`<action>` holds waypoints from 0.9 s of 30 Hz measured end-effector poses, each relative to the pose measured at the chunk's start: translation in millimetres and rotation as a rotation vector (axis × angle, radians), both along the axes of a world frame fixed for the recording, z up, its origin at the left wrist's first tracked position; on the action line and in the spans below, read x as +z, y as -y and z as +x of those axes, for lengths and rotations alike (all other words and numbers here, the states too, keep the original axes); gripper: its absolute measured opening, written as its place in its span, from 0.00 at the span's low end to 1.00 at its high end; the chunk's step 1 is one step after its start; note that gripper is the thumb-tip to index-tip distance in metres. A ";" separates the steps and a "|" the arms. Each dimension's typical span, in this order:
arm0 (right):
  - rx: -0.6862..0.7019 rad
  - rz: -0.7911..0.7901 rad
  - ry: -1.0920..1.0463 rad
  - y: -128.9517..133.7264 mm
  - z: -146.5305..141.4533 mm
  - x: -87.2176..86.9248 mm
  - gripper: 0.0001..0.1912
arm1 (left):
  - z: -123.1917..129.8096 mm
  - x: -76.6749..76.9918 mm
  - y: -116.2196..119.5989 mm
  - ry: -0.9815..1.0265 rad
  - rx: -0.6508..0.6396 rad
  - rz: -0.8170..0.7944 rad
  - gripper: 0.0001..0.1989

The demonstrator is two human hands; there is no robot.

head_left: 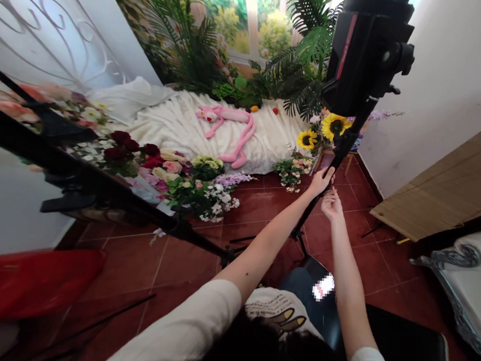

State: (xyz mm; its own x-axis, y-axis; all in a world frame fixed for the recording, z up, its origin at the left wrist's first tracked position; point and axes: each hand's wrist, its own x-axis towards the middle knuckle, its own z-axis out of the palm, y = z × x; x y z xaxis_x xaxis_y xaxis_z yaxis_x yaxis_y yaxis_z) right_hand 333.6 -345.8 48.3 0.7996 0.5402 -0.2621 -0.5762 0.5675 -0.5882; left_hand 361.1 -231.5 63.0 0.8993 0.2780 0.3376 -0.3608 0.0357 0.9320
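In front of me a black light stand [309, 212] rises at a slant, carrying a black studio light [354, 61] at its top right. My left hand [321, 181] is wrapped round the stand's pole, thumb uppermost. Just below it, my right hand [332, 205] has its fingers curled together against the pole's side. Whatever those fingertips hold is too small to make out. Beyond the pole, sunflowers [334, 125] and small pink blooms [299, 166] stand near my hands.
A second black stand [107, 193] cuts across the left side. A pink plush toy [232, 115] lies on white draped cloth [156, 121], with flowers [173, 168] in front and palm leaves behind. Red fabric [35, 280] is at lower left; a silver-trimmed seat [473, 277] stands right.
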 end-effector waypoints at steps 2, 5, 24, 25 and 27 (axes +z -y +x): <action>-0.019 -0.347 0.169 1.0 0.4 0.6 0.14 | -0.4 -0.1 -0.3 0.005 -0.008 0.005 0.32; -0.082 -0.801 0.521 6.8 -2.4 0.8 0.15 | -2.2 1.0 -0.2 0.012 -0.006 0.019 0.32; -0.562 -0.918 1.459 -23.8 37.1 112.7 0.59 | 0.2 -2.4 -0.3 0.015 0.037 0.054 0.34; -0.549 -0.939 1.497 -29.4 42.7 121.2 0.59 | -0.4 -1.9 -0.2 0.018 0.026 0.056 0.34; -0.534 -1.000 1.542 -37.6 53.3 132.5 0.57 | -1.9 -0.2 0.4 0.012 0.011 0.061 0.33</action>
State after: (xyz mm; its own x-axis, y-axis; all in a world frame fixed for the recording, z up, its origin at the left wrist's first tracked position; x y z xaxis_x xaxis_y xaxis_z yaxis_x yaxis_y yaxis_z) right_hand 386.9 -308.1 180.8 0.6162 0.3192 0.7200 0.7838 -0.3374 -0.5213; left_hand 359.2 -231.9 62.7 0.8922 0.2658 0.3652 -0.3723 -0.0252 0.9278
